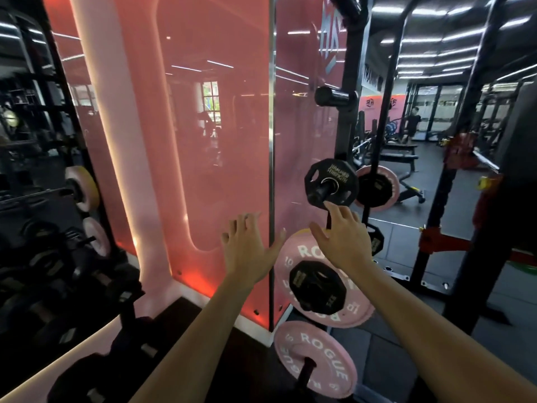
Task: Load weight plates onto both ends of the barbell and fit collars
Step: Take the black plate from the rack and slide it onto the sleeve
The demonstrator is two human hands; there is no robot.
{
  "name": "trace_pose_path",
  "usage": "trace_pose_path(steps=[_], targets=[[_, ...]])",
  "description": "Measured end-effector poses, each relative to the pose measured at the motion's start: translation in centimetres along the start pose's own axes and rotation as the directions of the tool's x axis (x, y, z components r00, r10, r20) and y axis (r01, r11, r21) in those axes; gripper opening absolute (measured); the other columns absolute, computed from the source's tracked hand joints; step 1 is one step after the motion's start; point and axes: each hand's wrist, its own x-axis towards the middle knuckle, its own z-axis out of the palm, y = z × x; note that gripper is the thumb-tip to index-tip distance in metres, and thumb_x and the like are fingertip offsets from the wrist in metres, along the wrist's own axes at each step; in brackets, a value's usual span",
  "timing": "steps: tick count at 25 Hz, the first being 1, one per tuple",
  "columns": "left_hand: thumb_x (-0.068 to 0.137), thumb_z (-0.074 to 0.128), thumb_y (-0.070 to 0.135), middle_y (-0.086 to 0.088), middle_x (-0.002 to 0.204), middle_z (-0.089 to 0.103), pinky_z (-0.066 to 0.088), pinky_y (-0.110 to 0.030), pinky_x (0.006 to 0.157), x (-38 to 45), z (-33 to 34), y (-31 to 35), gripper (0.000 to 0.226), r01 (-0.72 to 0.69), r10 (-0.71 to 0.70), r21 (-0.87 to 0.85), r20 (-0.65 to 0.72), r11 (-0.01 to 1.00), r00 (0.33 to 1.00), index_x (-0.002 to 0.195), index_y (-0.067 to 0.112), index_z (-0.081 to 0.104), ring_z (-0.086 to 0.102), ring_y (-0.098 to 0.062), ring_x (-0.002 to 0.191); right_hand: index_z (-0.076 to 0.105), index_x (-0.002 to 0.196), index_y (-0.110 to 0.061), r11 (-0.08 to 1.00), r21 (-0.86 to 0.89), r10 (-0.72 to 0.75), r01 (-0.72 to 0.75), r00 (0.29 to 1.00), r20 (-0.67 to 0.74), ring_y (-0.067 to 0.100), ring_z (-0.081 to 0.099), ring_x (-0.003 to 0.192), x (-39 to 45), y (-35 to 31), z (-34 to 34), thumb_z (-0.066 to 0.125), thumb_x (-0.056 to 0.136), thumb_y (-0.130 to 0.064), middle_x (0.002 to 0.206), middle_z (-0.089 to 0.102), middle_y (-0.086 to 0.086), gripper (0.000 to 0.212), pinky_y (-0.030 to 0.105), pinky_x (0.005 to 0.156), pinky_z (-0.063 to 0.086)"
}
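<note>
Reaching up at centre frame with both hands spread wide, holding nothing: left hand (247,248) before the pink wall panel (203,141), right hand (343,237) just under the black plate (331,184) on its rack peg. Pink Rogue plate (319,274) below, another pink plate (316,359) lower. Rack upright (348,117) close right; open floor (406,222) beyond.
</note>
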Motion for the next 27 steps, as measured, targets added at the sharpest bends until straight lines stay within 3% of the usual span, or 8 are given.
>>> trace_pose_path(steps=[9, 17, 22, 27], targets=[[0.08, 0.036, 0.075, -0.001, 0.127, 0.053, 0.035, -0.042, 0.09, 11.4, 15.5, -2.7, 0.077, -0.024, 0.04, -0.17, 0.087, 0.985, 0.995, 0.132, 0.02, 0.051, 0.044, -0.025, 0.117, 0.039, 0.14, -0.018, 0.975, -0.071, 0.207, -0.212, 0.976, -0.075, 0.033, 0.052, 0.114, 9.0, 7.6, 8.4, 0.05, 0.093, -0.05, 0.128, 0.056, 0.01, 0.059, 0.046, 0.088, 0.048], [0.082, 0.047, 0.065, -0.002, 0.124, 0.057, 0.038, -0.045, 0.094, 25.4, 26.5, -2.1, 0.067, -0.184, 0.218, -0.314, 0.076, 0.931, 0.973, 0.13, 0.02, 0.052, 0.044, -0.024, 0.117, 0.033, 0.145, -0.012, 0.879, -0.244, 0.376, -0.409, 0.911, -0.17, 0.038, 0.05, 0.117, 17.6, 12.8, 12.9, 0.051, 0.093, -0.049, 0.131, 0.053, 0.016, 0.066, 0.049, 0.086, 0.048], [0.082, 0.054, 0.048, -0.005, 0.127, 0.055, 0.038, -0.05, 0.095, 29.3, 31.6, 0.3, 0.061, -0.229, 0.29, -0.391, 0.104, 0.891, 0.951, 0.139, 0.027, 0.046, 0.045, -0.029, 0.12, 0.031, 0.147, -0.013, 0.844, -0.333, 0.386, -0.421, 0.907, -0.169, 0.037, 0.051, 0.114, 20.3, 15.7, 14.8, 0.057, 0.091, -0.043, 0.13, 0.055, 0.015, 0.069, 0.047, 0.087, 0.047], [0.085, 0.052, 0.05, -0.004, 0.121, 0.056, 0.039, -0.047, 0.091, 32.2, 34.5, 1.0, 0.055, -0.268, 0.328, -0.389, 0.095, 0.881, 0.94, 0.137, 0.033, 0.048, 0.048, -0.028, 0.115, 0.037, 0.143, -0.011, 0.855, -0.342, 0.359, -0.391, 0.92, -0.155, 0.037, 0.054, 0.111, 22.6, 18.2, 15.8, 0.064, 0.083, -0.037, 0.124, 0.06, 0.016, 0.071, 0.048, 0.085, 0.049]])
